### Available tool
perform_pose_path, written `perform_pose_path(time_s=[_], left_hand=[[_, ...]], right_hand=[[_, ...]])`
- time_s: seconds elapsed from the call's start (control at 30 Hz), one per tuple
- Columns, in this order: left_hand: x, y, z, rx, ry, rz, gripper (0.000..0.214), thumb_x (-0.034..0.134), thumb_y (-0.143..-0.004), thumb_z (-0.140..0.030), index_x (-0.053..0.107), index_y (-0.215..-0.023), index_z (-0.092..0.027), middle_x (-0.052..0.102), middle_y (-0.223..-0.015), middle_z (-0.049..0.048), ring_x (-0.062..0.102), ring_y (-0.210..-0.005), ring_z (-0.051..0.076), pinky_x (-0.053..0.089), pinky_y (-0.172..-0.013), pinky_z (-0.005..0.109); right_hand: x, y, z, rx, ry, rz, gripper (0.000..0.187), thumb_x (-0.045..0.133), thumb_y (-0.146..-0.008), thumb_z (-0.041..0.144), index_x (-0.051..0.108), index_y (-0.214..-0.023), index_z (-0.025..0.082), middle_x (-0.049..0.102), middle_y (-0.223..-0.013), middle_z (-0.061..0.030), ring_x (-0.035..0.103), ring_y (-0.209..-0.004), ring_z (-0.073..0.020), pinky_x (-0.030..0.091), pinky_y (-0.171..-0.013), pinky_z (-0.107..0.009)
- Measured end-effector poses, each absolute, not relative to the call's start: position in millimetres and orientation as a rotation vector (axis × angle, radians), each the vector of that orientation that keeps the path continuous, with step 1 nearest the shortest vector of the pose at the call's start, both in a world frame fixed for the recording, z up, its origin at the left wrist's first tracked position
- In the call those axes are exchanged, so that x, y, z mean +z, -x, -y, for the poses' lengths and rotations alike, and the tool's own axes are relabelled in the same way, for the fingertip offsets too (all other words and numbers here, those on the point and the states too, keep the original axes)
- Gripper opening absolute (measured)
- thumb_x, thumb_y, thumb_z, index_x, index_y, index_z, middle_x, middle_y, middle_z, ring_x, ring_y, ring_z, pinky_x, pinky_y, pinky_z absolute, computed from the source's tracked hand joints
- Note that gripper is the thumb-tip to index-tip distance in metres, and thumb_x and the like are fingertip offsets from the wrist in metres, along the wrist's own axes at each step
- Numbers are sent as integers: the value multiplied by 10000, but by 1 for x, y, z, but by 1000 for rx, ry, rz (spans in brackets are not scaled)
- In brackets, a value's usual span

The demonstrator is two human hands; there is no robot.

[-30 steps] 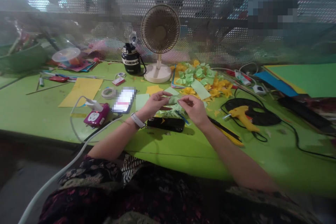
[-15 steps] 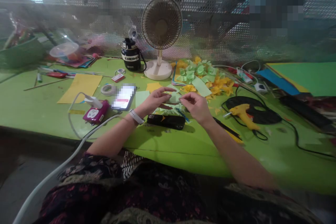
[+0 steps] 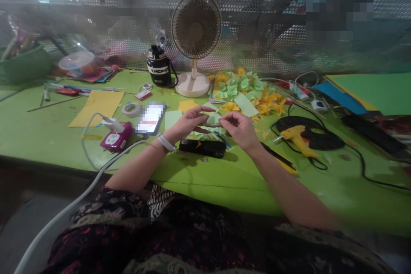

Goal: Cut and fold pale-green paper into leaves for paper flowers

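Between my two hands is a small piece of pale green paper (image 3: 213, 118). My left hand (image 3: 189, 122) has it between the thumb and fingers, with the other fingers spread. At the paper's right edge, my right hand (image 3: 239, 130) closes thumb and forefinger in a pinch. Pale green paper scraps (image 3: 210, 130) lie under the hands. Just in front of them is a long black object (image 3: 204, 148) with a yellow scrap on top; its kind is unclear. A pale green sheet (image 3: 173, 119) rests beside my left hand, partly covered by it.
Behind the hands, yellow and green folded paper pieces (image 3: 245, 87) form a pile. A fan (image 3: 192, 84) and a dark bottle (image 3: 159, 75) stand at the back. A phone (image 3: 150, 118) and purple power adapter (image 3: 116, 137) lie left; a yellow glue gun (image 3: 297, 139) and yellow-black cutter (image 3: 282, 162) lie right.
The whole view has shifted very slightly. Both hands keep nearly the same pose around the pale green paper.
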State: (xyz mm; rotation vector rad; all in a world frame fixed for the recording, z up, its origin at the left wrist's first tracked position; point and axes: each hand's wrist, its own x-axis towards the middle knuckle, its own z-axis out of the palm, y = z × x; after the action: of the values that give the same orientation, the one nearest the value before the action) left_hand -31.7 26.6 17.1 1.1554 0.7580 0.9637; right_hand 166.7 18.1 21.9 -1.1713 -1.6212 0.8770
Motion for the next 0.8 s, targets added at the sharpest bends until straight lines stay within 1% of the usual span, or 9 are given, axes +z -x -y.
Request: perform_pose_path(time_s=[0.07,0.17,0.23,0.37,0.43,0.53,0.63,0.73,0.8], left_hand=[[17,32,-27,965,-1151,-754,314,656,-861,-242,605,-1159,-158,497,-652,-55,623,-661,98,619,-728,335],[17,31,-27,969,-1142,-737,303,649,-863,-237,615,-1152,-156,391,-595,-91,522,-561,53,624,-734,345],[17,31,-27,974,-1133,-725,300,654,-856,-232,620,-1143,-153,381,-596,-96,477,-536,38,625,-735,342],[18,30,-26,979,-1131,-726,308,675,-840,-243,625,-1131,-155,428,-609,-88,491,-538,38,624,-744,337],[19,30,-25,978,-1126,-737,319,689,-832,-261,625,-1128,-159,470,-626,-75,542,-565,52,622,-745,340],[22,29,-23,972,-1086,-745,325,682,-837,-308,621,-1120,-161,600,-754,-7,665,-715,129,622,-718,344],[24,29,-21,982,-1066,-737,326,681,-837,-338,621,-1101,-157,660,-869,43,700,-826,189,622,-697,355],[23,28,-21,988,-1108,-743,391,752,-784,-293,603,-1116,-149,692,-886,54,700,-847,179,615,-730,343],[21,28,-22,989,-1119,-756,456,788,-749,-245,582,-1143,-144,708,-855,50,701,-848,166,604,-753,325]], right_hand=[[22,-167,-18,866,1177,1626,208,684,-733,388,620,-719,190,578,-603,14,468,-533,-113,378,-521,-265],[22,-166,-17,840,1188,1634,203,684,-738,382,619,-722,190,569,-592,17,457,-524,-112,369,-512,-264],[23,-166,-16,828,1189,1637,201,681,-741,381,618,-723,191,572,-596,16,458,-523,-112,371,-511,-264],[22,-167,-16,818,1183,1648,197,676,-748,379,623,-733,191,591,-620,7,479,-538,-117,386,-522,-264],[22,-167,-16,815,1185,1653,197,671,-751,381,622,-736,191,599,-629,4,490,-543,-119,396,-531,-265],[21,-167,-17,796,1190,1654,193,666,-748,379,616,-730,193,601,-625,2,499,-543,-123,408,-539,-269],[23,-166,-16,781,1180,1669,189,664,-750,376,618,-735,193,623,-645,-6,524,-554,-130,422,-549,-274],[24,-165,-15,766,1171,1694,180,657,-762,369,618,-739,194,639,-661,-11,552,-573,-139,441,-570,-281],[25,-165,-14,753,1166,1699,180,655,-766,368,612,-734,196,640,-664,-10,560,-581,-140,449,-585,-285]])
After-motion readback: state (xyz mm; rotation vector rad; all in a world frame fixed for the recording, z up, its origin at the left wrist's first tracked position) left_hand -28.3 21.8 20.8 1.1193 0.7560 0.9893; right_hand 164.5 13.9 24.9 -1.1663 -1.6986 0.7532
